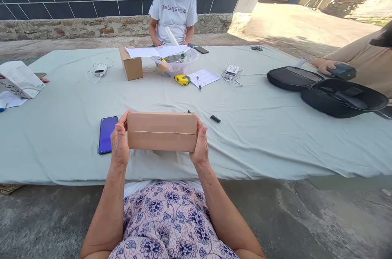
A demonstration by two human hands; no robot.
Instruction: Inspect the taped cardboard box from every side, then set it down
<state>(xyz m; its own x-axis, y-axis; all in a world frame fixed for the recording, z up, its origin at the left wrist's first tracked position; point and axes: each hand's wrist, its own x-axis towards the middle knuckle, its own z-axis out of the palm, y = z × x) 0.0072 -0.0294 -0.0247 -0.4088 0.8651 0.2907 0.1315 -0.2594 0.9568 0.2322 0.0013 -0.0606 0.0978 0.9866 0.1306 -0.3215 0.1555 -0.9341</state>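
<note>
A brown cardboard box (161,131) with a lengthwise seam is held between my two hands above the near side of the table. My left hand (120,141) presses on its left end, and my right hand (200,140) grips the right end. The fingers behind the box are partly hidden. Just left of my left hand lies a smartphone (108,134) with a lit blue screen. To the right of the box is a black pen cap (215,118), and the tip of a dark thin object (189,111) shows behind its upper edge.
Across the cloth-covered table (70,128) stand an open cardboard box (133,67) and a plastic basin (192,61). A yellow tape measure (182,80), paper (210,77) and pen (199,83) lie nearby. An open black case (343,98) sits right. One person (174,14) sits opposite.
</note>
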